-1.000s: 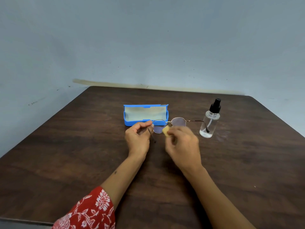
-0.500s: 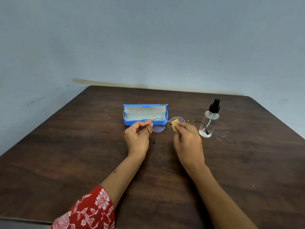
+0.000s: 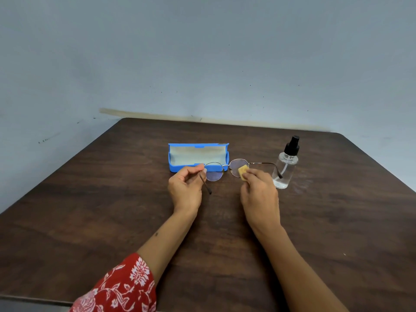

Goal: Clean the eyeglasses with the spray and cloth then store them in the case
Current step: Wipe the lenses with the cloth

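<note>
- The blue case (image 3: 177, 168) is lying open on the dark wooden table (image 3: 90, 210), its lid standing up behind; the pale lining is showing and nothing is sitting inside that can be seen.
- The spray bottle (image 3: 285, 164) is standing upright on the right side of the table, black pump on top, with a small pool of clear liquid sitting at the bottom.
- The eyeglasses (image 3: 213, 174) are being held up just in front of the case, between it and the person, with both temples unfolded.
- The left hand (image 3: 186, 188) is pinching the frame at the left lens's hinge, fingers curled, the left temple sticking down past it.
- The right hand (image 3: 258, 190) is pinching a small yellow cloth (image 3: 243, 170) and pressing it against the right lens.
- The lower part of the right lens is hiding behind the cloth and fingers.
- The right temple's tip is overlapping the bottle; whether they are touching is hard to tell.
- The case's front wall is partly hiding behind the left lens and fingertips.
- A red flowered sleeve (image 3: 121, 287) is being cut off by the bottom edge.
</note>
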`<control>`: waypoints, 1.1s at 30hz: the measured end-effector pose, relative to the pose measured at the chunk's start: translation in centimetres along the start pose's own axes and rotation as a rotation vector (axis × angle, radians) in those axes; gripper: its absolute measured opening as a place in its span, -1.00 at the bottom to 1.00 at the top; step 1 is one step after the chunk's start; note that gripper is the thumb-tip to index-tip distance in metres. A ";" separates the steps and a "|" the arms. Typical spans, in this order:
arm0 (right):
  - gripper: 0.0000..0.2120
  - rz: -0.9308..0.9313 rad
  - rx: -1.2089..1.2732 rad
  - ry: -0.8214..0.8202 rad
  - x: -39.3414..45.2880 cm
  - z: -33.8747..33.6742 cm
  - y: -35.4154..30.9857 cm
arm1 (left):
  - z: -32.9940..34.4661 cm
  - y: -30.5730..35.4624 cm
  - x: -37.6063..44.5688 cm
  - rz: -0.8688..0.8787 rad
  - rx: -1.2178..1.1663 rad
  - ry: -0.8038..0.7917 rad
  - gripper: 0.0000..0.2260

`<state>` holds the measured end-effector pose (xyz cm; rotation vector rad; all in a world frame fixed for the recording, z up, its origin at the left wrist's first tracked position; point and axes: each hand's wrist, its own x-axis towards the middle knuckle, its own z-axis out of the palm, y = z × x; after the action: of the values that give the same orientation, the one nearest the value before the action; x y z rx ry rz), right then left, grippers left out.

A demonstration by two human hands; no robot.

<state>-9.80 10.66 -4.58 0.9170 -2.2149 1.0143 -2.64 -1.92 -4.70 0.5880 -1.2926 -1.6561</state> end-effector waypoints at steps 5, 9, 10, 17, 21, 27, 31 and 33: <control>-0.72 -0.087 0.005 0.011 0.0 0.2 -0.3 | 0.0 -0.1 0.0 0.014 0.023 -0.009 -0.83; -0.75 -0.072 0.021 -0.008 0.0 0.1 -0.1 | -0.1 -0.1 0.0 0.012 0.001 -0.001 -0.83; -0.76 -0.021 0.023 0.012 0.0 0.1 0.2 | 0.0 -0.1 0.0 0.011 0.000 -0.003 -0.83; -0.74 -0.102 0.027 0.014 -0.1 0.4 0.0 | -0.1 -0.1 0.0 0.003 -0.003 0.000 -0.83; -0.75 -0.002 0.071 0.059 0.1 0.3 0.5 | 0.0 -0.2 0.0 0.000 -0.001 -0.004 -0.82; -0.75 -0.102 0.055 0.009 -0.1 0.5 0.3 | 0.0 -0.2 0.1 -0.006 -0.003 0.001 -0.82; -0.76 0.014 0.083 0.082 0.1 0.2 0.8 | 0.0 -0.1 0.0 -0.006 -0.006 0.000 -0.83; -0.75 -0.007 0.065 0.078 0.0 0.3 0.7 | 0.0 -0.1 -0.1 -0.002 -0.002 0.000 -0.84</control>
<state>-10.42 10.80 -5.02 0.8976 -2.1234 1.1058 -2.64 -1.86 -4.76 0.5882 -1.2906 -1.6593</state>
